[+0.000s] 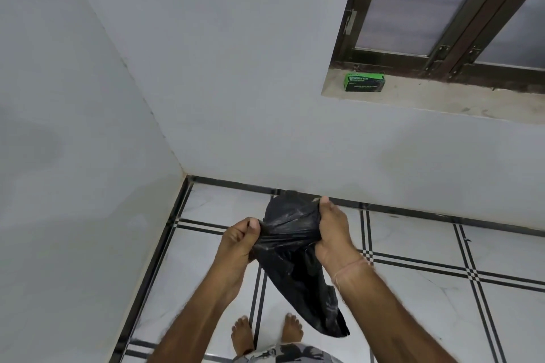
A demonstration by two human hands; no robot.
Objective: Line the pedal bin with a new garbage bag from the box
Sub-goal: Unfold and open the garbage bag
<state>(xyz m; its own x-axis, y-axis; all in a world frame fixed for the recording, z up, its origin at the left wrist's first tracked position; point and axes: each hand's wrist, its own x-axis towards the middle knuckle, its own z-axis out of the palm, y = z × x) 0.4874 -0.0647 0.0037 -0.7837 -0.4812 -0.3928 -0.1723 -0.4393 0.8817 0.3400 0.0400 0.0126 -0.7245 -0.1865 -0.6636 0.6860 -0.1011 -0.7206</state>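
A person stands in the corner of a room and holds a black garbage bag [290, 247] up in front of them with both hands. The left hand [240, 240] pinches the top edge of the bag on one side, with the thumb pressed down on the plastic. The right hand [334, 233] grips the top edge on the other side, with the fingers curled tight around a bunch of the plastic. The top part of the bag is stretched between the two hands, and the rest hangs down loose and crinkled towards the floor [427, 289]. The floor has white tiles with black lines. Two bare feet [267, 333] show at the bottom, under the bag. A small green box [364, 82] sits on the window sill [442, 99], up and to the right, well apart from the hands. The walls are plain and pale.
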